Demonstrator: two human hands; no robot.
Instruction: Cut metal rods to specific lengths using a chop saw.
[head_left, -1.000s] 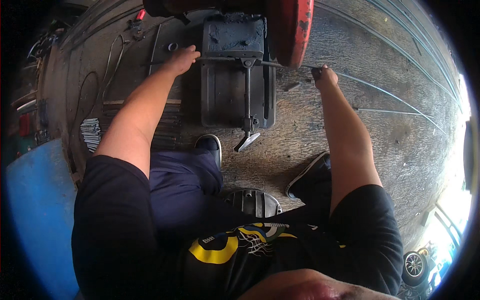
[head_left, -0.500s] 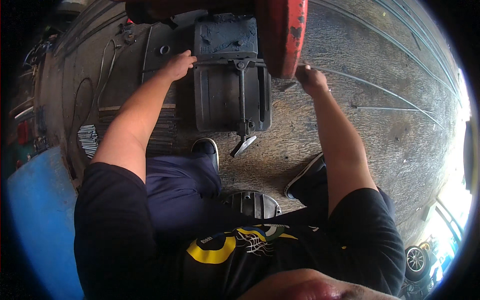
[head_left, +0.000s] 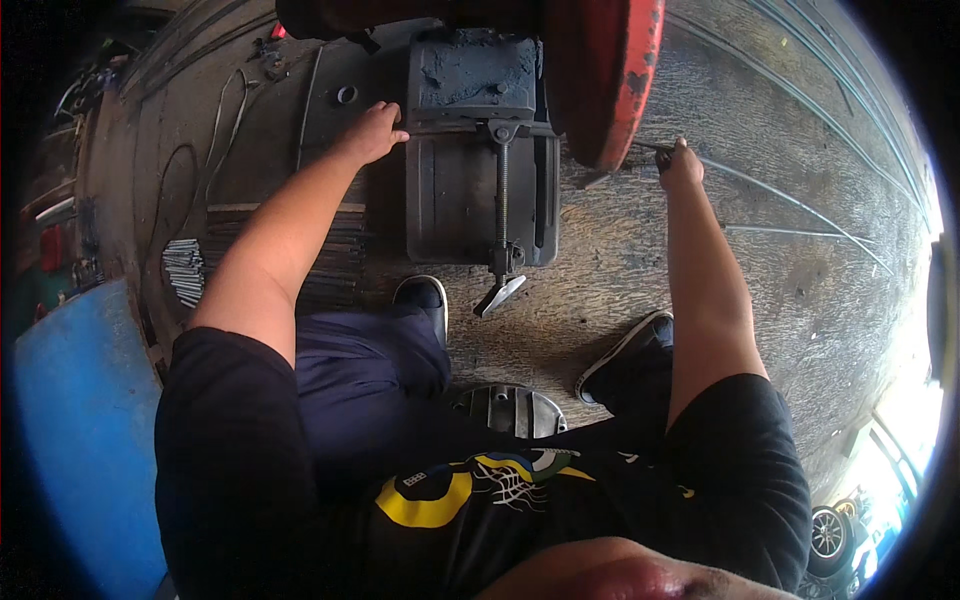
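The top edge cut off the red disc (head_left: 610, 70) and the dark machine body (head_left: 400, 15) behind it. The right hand (head_left: 680, 168) closed around a thin metal rod (head_left: 790, 200), whose near end slipped behind the disc. What the left hand's (head_left: 372, 130) fingers (head_left: 395, 135) pressed on the grey vise block (head_left: 480, 150) stayed too dim to tell. The small parts (head_left: 183, 270) by the blue panel (head_left: 70, 430) were too small to identify.

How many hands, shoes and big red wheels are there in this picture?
Hands: 2, the left hand resting on the dark metal machine and the right hand gripping a thin metal rod
Shoes: 2, the left shoe and the right shoe
Red wheels: 1, the red wheel
Total: 5
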